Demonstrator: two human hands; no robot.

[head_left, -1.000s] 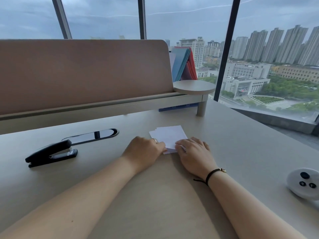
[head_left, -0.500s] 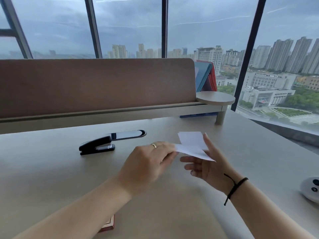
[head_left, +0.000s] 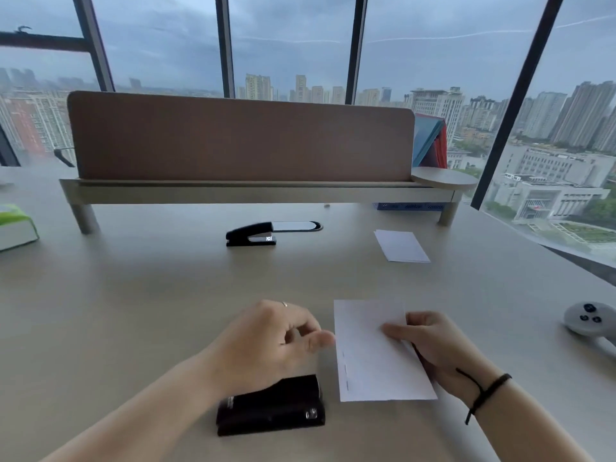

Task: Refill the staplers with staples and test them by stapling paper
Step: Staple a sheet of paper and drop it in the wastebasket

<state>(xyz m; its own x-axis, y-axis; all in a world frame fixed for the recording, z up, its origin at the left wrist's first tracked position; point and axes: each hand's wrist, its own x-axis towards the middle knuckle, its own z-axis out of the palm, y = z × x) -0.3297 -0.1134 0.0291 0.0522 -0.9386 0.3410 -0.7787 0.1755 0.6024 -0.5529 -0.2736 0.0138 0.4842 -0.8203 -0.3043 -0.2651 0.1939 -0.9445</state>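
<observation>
My right hand (head_left: 433,345) pinches the right edge of a white paper (head_left: 373,355) and holds it just above the desk; several staples run along the paper's left edge. My left hand (head_left: 270,341) hovers beside that stapled edge with loosely curled fingers and holds nothing. A wide black stapler (head_left: 271,406) lies on the desk under my left wrist. A second, slimmer black stapler (head_left: 250,235) rests farther back, near the desk's cable slot. A small stack of white paper (head_left: 401,245) lies at the back right.
A raised shelf with a brown divider panel (head_left: 240,141) spans the back of the desk (head_left: 133,311). A green and white box (head_left: 15,225) sits at the left edge. A white controller (head_left: 588,320) lies at the right. Coloured folders (head_left: 430,141) stand behind the divider.
The view has pulled back, showing the near stapler. My right hand lifted one paper off the stack and brought it closer; my left hand let go of it.
</observation>
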